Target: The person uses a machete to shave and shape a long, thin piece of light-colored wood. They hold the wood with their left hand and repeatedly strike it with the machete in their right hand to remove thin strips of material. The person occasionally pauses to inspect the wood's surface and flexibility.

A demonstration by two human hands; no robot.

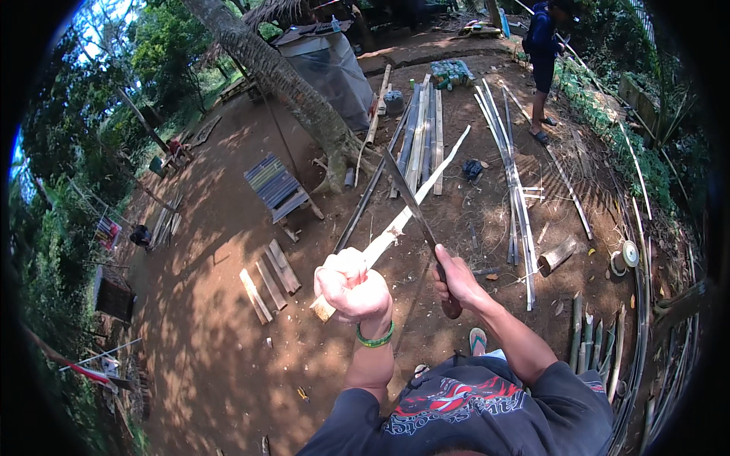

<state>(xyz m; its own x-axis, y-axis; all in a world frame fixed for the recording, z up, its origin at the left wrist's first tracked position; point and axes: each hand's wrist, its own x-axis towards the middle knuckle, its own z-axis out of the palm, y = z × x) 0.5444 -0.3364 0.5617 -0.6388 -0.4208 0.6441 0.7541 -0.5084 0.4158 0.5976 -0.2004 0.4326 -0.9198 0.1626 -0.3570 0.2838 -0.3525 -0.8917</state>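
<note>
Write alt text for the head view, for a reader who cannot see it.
A person's right hand holds a long knife and the left hand a pale strip, above brown dirt ground. Beyond lie long slats near a leaning tree trunk; another person stands upper right.

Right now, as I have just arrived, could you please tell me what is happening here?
The left hand grips a pale strip, and the right hand holds a long knife by its handle. The knife crosses the strip in view; whether they touch is unclear. Long slats lie on the ground ahead, three short boards lie to the left, and another person stands farther off at the right.
</note>
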